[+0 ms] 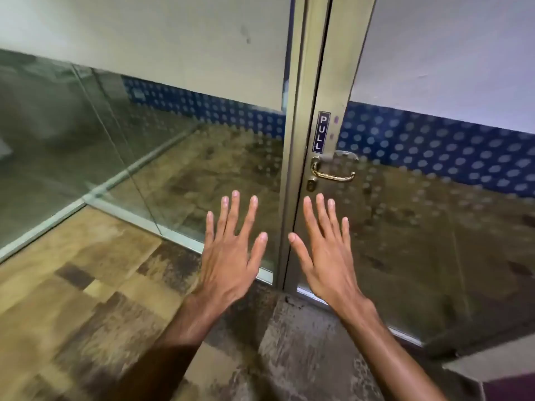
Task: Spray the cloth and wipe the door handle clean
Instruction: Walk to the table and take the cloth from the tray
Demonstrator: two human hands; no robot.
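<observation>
Fingers [235, 209] splayed on both hands, left [231, 256] and right [327, 256], grasping nothing. Handle [333, 169] at 1 o'clock above right hand, untouched. No cloth or spray in view. Risk: bare-hand contact would smear handle before wiping.

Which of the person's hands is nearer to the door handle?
Right. The right hand is spread open just below the door handle, almost under it. The left hand is also open, below the handle and further left, past the door frame.
</observation>
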